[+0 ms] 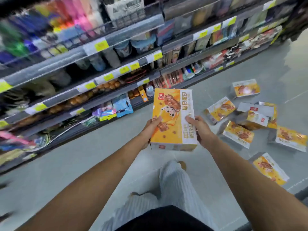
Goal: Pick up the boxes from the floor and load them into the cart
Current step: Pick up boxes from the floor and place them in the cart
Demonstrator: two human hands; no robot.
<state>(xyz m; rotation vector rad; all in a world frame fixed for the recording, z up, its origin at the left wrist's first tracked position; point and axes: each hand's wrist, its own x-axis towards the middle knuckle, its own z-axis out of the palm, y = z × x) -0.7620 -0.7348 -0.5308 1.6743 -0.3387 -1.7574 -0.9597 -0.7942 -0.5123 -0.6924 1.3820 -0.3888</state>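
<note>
Both hands grip one box (173, 119) at centre, above the floor (83, 164): the left hand (152, 127) clasps its 9 o'clock edge, the right hand (199, 129) its 3 o'clock edge. It looks stiff, light and glossy, so gripping opposite long edges suits it. More boxes (240, 134) lie scattered at 3 o'clock; no cart is in view.

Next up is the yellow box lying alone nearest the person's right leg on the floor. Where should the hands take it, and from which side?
Probably by its two long edges, coming down from above, one hand per side. That box lies flat with its printed face up and bare floor around it, so both long sides look free. The left hand and right hand hold the current box the same way.
</note>
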